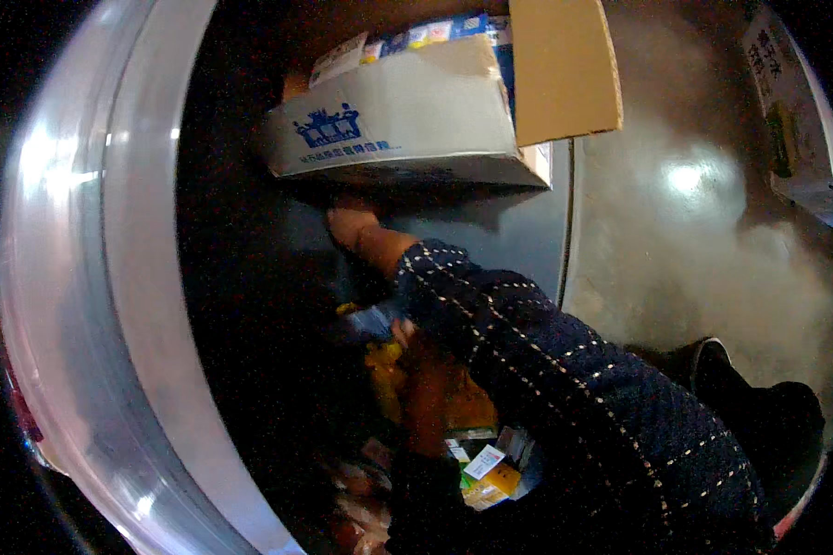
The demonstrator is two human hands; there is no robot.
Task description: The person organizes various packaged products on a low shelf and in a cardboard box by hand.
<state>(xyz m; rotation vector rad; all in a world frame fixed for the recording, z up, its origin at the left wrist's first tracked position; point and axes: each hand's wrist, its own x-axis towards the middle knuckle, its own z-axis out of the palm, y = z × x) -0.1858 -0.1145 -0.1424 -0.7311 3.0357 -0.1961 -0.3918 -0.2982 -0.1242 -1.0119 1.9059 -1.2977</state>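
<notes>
My right hand (pixel 354 228) reaches out under the dark checked sleeve, onto the dark surface just in front of a white carton (pixel 407 120). Its fingers run into deep shadow, so what they touch is hidden. Below that forearm is my left hand (pixel 404 331), dim and partly covered by the right sleeve. Its fingers appear closed at the end of a pale blue packet (pixel 372 321). Right beneath the packet lies a yellow package (pixel 385 365), also half in shadow.
The carton's brown flap (pixel 565 74) stands open, with blue boxes (pixel 435 33) inside. Small packs (pixel 491 474) lie low in the middle. A pale curved metal edge (pixel 148 277) bounds the left. Another white carton (pixel 801 111) stands on the floor at right, beyond a dark shoe (pixel 713 361).
</notes>
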